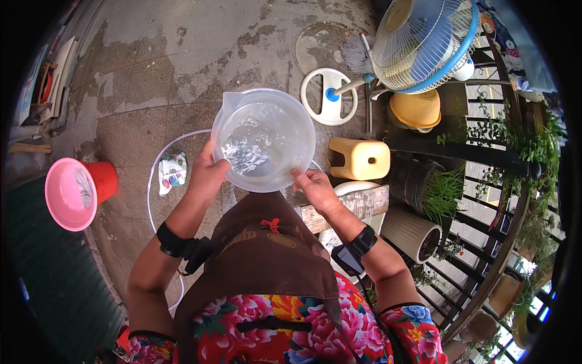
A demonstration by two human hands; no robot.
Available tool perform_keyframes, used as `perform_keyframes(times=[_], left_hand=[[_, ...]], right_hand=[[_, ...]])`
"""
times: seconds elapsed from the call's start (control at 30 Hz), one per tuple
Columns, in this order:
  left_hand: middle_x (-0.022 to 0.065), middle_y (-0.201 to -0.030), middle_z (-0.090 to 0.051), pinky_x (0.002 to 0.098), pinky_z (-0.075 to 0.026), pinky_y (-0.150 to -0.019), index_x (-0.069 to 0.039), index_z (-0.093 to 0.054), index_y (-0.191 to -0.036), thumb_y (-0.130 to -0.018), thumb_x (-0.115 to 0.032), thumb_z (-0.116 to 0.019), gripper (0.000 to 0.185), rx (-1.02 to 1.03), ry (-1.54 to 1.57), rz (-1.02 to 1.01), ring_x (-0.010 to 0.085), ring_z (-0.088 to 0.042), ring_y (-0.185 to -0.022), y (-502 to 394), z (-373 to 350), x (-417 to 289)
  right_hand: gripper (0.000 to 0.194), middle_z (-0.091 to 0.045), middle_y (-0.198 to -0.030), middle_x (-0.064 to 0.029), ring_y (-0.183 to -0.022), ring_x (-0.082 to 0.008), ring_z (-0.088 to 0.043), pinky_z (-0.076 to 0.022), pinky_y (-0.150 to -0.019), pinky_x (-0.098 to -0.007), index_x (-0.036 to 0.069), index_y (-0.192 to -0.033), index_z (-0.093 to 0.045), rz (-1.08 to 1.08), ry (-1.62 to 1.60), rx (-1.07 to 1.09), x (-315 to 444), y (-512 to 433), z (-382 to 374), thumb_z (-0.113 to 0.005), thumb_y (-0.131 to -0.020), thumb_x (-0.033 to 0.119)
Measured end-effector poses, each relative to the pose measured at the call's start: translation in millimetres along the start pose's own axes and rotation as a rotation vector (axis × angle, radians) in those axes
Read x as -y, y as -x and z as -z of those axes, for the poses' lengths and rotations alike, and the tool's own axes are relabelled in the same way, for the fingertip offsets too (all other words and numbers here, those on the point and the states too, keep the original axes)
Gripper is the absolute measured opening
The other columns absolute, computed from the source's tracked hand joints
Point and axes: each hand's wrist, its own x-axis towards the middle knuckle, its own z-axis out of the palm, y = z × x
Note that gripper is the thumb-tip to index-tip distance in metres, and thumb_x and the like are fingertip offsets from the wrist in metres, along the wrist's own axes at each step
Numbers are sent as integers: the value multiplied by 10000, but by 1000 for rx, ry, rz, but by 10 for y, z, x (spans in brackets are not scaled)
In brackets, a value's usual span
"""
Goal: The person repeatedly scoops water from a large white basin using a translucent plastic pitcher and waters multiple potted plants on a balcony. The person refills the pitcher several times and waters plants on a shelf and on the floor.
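Observation:
Out in front of my apron I hold a translucent plastic measuring jug (282, 132) with a pouring spout on its far left rim. Clear water (250, 145) with bubbles and ripples lies inside it. My left hand (208, 170) grips the near left side, thumb on the rim. On the near right side, my right hand (316, 186) grips the rim with its thumb, the fingers mostly hidden beneath. A clear hose (150, 186) curves over the paving and passes behind the jug. Beside my left forearm, a printed plastic packet (173, 174) rests on the ground.
To the left are a pink basin (68, 195) and a red bucket (105, 182). On the right stand a yellow stool (368, 159), a standing fan (423, 45) on a white round base (313, 102), a weathered wooden board (363, 202), and potted plants (443, 193) along a black railing (473, 154).

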Motion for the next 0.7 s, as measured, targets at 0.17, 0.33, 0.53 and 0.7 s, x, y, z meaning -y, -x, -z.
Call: perform_keyframes(times=[0.17,0.33,0.53,0.7], left_hand=[[19,-1056,-557,166,-411,-519,-76,-359,-1333,-746,68,-439,609,-4,149,-14,58,-553,-778,-806,-103,-437],[20,-1030,-561,159,-381,-487,-65,-366,-1325,-744,91,-420,604,-3,216,51,49,-538,-730,-1599,-227,-907],[28,-1020,-566,178,-430,-535,-60,-389,-1305,-740,90,-425,585,139,199,61,77,-564,-789,-2795,-309,-1638],[56,-1076,-557,227,-488,-671,-37,-389,-1299,-738,109,-424,580,256,128,-63,109,-569,-894,-4028,-212,-2122]], right_hand=[[378,-497,-562,16,-521,-77,-401,-360,-507,-243,31,-640,-576,-56,77,30,638,-815,206,-557,-865,334],[387,-512,-590,-10,-564,-87,-424,-373,-549,-249,20,-638,-586,-104,107,4,1259,-1491,450,-559,-860,335],[364,-567,-679,-28,-628,-98,-472,-397,-609,-249,-11,-738,-613,-144,144,-72,2025,-2302,653,-553,-862,326],[321,-624,-807,-34,-695,-84,-519,-420,-652,-228,-31,-930,-633,-196,9,-107,2631,-3128,672,-538,-882,272]])
